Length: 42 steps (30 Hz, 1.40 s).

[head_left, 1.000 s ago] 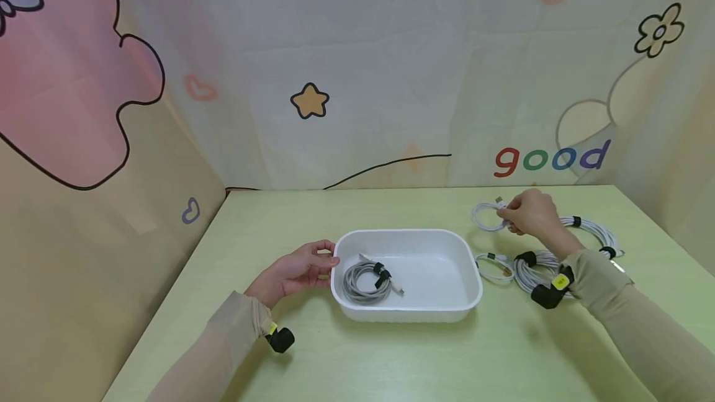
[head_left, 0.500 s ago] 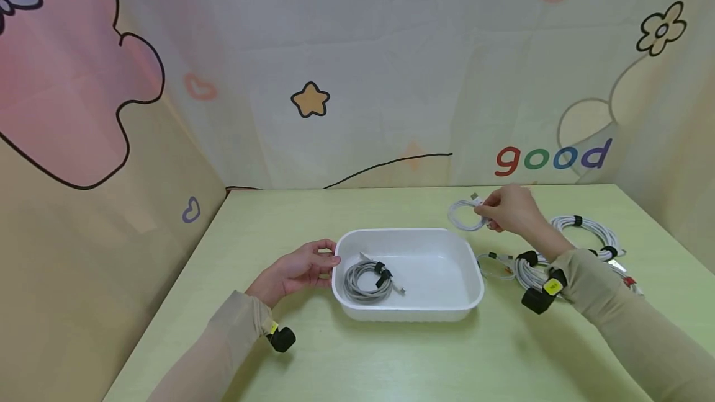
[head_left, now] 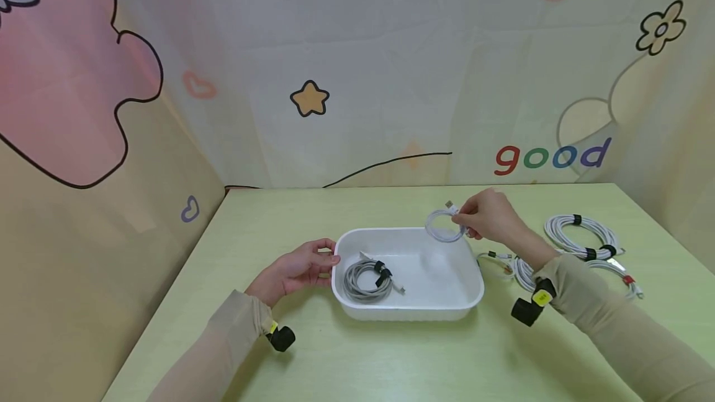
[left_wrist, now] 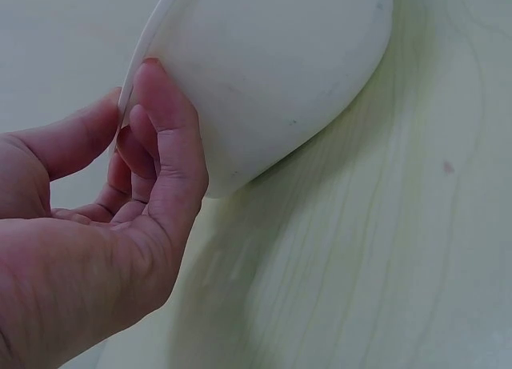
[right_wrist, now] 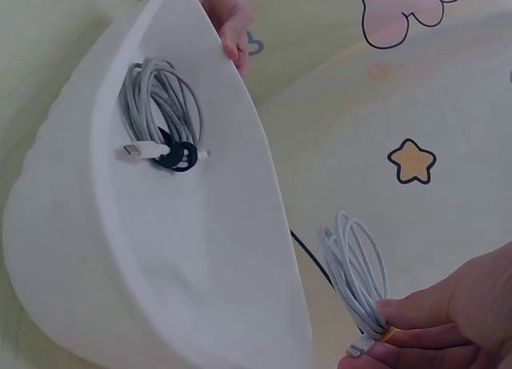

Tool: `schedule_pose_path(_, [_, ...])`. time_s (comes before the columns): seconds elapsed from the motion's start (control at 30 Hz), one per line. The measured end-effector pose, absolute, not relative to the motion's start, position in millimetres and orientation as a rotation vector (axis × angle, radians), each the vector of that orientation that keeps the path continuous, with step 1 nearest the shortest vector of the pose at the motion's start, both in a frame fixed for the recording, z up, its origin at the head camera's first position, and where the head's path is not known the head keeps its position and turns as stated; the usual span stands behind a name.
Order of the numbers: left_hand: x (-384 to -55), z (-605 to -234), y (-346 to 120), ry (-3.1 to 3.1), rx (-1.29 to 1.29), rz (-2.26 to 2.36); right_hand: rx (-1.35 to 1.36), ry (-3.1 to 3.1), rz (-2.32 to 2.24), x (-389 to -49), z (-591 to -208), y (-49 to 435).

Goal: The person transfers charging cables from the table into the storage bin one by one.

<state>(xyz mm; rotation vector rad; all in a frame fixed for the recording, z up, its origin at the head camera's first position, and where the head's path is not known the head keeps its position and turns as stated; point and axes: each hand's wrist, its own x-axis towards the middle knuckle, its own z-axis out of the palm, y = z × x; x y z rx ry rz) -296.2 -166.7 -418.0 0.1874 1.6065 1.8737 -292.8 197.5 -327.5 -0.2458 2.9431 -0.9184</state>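
Observation:
A white plastic bin (head_left: pixel 438 272) stands on the table, with a coiled grey cable (head_left: pixel 363 283) tied by a black strap at its left end. My left hand (head_left: pixel 298 270) grips the bin's left rim; in the left wrist view the thumb is on one side of the rim and the fingers (left_wrist: pixel 172 137) on the other. Above the bin's back right corner, my right hand (head_left: pixel 491 219) pinches a small coiled white USB cable (head_left: pixel 438 226). That coil (right_wrist: pixel 352 265) hangs from thumb and fingertips in the right wrist view, its plug beside the fingers.
Right of the bin lie several coiled cables: a large white coil (head_left: pixel 598 228) with black straps, one with a red strap (head_left: pixel 628 279), a thin coil (head_left: pixel 494 256) near the bin, and another partly behind my right wrist. A printed cloth (head_left: pixel 368 48) closes off the table's back.
My right hand has moved left with the white USB cable, from beside the other coils to over the bin's back right corner. The left hand and bin have stayed put.

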Motion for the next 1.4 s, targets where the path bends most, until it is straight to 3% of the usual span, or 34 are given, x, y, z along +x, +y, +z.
schedule_pose_path(0.87, [-297, -418, -167, 1.572, 0.199, 1.885, -0.404, 2.885, -0.808, -282, -352, 162])
schedule_pose_path(1.4, [-298, -421, -168, 1.574, 0.215, 1.888, -0.382, 3.072, -0.549, -296, -361, 243])
